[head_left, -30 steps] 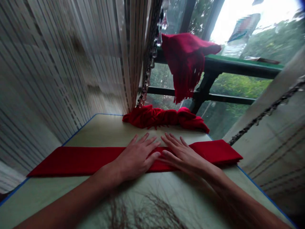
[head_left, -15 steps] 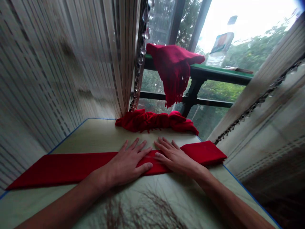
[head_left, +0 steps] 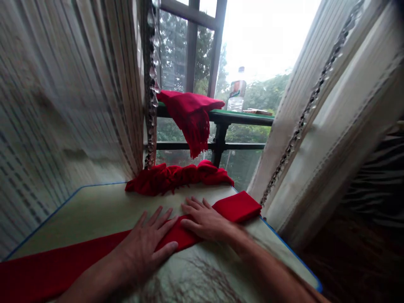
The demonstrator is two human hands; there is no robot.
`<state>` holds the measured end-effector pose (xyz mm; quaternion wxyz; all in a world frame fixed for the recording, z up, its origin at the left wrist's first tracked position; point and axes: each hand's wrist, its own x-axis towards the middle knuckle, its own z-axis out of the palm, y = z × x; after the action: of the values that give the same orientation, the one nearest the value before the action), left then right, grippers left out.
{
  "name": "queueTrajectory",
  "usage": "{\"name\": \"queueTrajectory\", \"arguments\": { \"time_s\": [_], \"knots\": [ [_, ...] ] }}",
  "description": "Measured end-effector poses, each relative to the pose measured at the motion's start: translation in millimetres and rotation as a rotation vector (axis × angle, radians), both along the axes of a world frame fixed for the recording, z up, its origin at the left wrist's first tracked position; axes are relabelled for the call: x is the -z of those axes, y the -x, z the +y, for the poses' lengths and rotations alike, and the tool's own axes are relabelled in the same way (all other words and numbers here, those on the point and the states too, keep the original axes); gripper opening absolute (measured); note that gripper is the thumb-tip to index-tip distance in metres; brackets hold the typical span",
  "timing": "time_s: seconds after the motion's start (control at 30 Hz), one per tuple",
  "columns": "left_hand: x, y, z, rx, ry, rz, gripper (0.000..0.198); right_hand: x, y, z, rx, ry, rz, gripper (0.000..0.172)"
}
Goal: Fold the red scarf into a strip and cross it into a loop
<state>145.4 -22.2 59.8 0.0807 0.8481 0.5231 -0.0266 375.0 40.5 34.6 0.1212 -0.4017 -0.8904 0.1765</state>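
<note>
A long red scarf, folded into a flat band, lies across a pale table with a blue edge. My left hand rests flat on the band near its middle, fingers spread. My right hand lies flat on it just to the right, fingers stretched out. Both hands press the cloth and grip nothing. The band's right end shows past my right hand near the table's corner.
A bunched red scarf lies at the table's far edge. Another fringed red scarf hangs over a green rail, where a plastic bottle stands. Striped curtains hang at left and right.
The view has swung right and tilted up, so table and scarves sit lower left. Both hands stay flat on the band, close together.
</note>
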Motion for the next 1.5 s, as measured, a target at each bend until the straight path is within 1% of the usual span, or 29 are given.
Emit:
{"name": "queueTrajectory", "arguments": {
  "time_s": [0.17, 0.3, 0.4, 0.47, 0.6, 0.77, 0.87, 0.93, 1.03, 1.2, 1.4, 1.5],
  "knots": [
    [1.8, 2, -2, 0.031, -0.025, -0.059, 0.071, 3.3, -3, 0, -0.012, -0.015, 0.009, 0.075],
    [8.4, 6, -3, 0.053, -0.047, -0.082, 0.072, 5.8, -4, 1, -0.013, -0.044, 0.014, 0.067],
    [13.6, 8, -3, 0.083, -0.073, -0.119, 0.075, 6.6, -2, 2, -0.048, -0.103, 0.057, 0.064],
    [15.1, 9, -3, 0.098, -0.079, -0.131, 0.076, 6.7, 0, 2, -0.082, -0.123, 0.057, 0.065],
    [13.8, 7, -4, 0.114, -0.051, -0.157, 0.081, 5.3, 4, -2, -0.148, -0.087, 0.011, 0.07],
    [13.0, 5, -4, 0.086, -0.032, -0.153, 0.084, 3.7, 3, -6, -0.161, -0.055, -0.033, 0.077],
    [16.0, 7, -3, 0.085, -0.036, -0.157, 0.086, 5.7, 1, -5, -0.18, -0.046, -0.021, 0.076],
    [18.6, 8, -1, 0.089, -0.036, -0.157, 0.089, 6.7, 1, -5, -0.181, -0.046, -0.011, 0.075],
    [20.8, 8, 0, 0.095, -0.029, -0.153, 0.089, 6.0, 1, -6, -0.175, -0.045, -0.058, 0.08],
    [17.7, 6, -2, 0.088, -0.015, -0.137, 0.09, 2.7, 4, -8, -0.171, -0.052, -0.147, 0.085],
    [16.1, 6, -2, 0.093, -0.004, -0.132, 0.091, 5.1, 3, -8, -0.171, -0.082, -0.135, 0.086],
    [15.3, 6, -1, 0.106, -0.007, -0.124, 0.089, 6.6, 3, -7, -0.167, -0.087, -0.126, 0.087]
  ]
}}
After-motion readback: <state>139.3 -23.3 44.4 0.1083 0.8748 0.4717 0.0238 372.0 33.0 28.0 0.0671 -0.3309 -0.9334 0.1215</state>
